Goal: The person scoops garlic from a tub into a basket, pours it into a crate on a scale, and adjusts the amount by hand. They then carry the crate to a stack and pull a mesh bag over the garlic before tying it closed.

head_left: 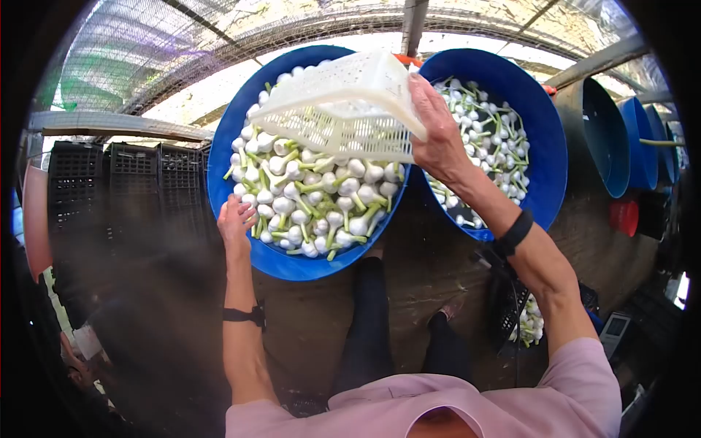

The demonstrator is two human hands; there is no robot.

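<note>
My right hand grips the end of a white slotted plastic basket, which is tilted on its side above the left blue tub. Garlic bulbs with short green stems fill that tub close to its rim. At the tub's near left edge is my left hand, its fingers apart and holding nothing; whether it touches the bulbs or rim I cannot tell. The basket hides some of the bulbs behind it.
To the right stands a second blue tub with more garlic inside. Black crates are stacked at left. A red bucket and more blue tubs line the right side. A crate of garlic sits near my right leg.
</note>
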